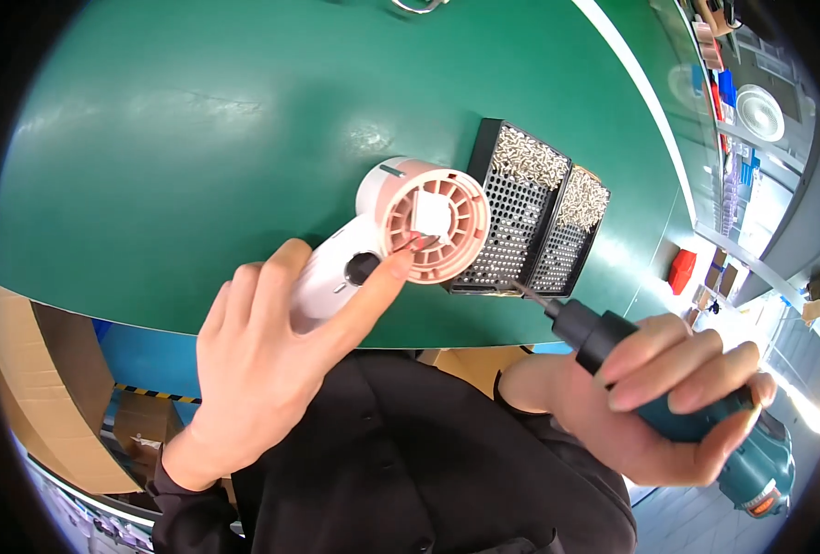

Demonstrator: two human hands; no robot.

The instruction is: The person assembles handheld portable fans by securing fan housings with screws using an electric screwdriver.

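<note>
My left hand (267, 351) is closed round the white handle of a pink and white handheld fan (373, 198). The fan's round head faces up, showing a ribbed pink housing with a white block and thin red and dark wires in its middle. My left index finger touches the rim by the wires. In my right hand (668, 397) is a dark teal electric screwdriver (696, 415), its thin bit pointing up and left. The bit's tip lies over the near edge of a black screw tray (511, 217) with rows of holes and many small silver screws.
A second black screw tray (571, 231) adjoins the first on the green table (197, 166). The table's near edge runs just below my left hand. Cardboard boxes (59, 388) stand beneath it at left. A red object (681, 271) and shelving lie off to the right.
</note>
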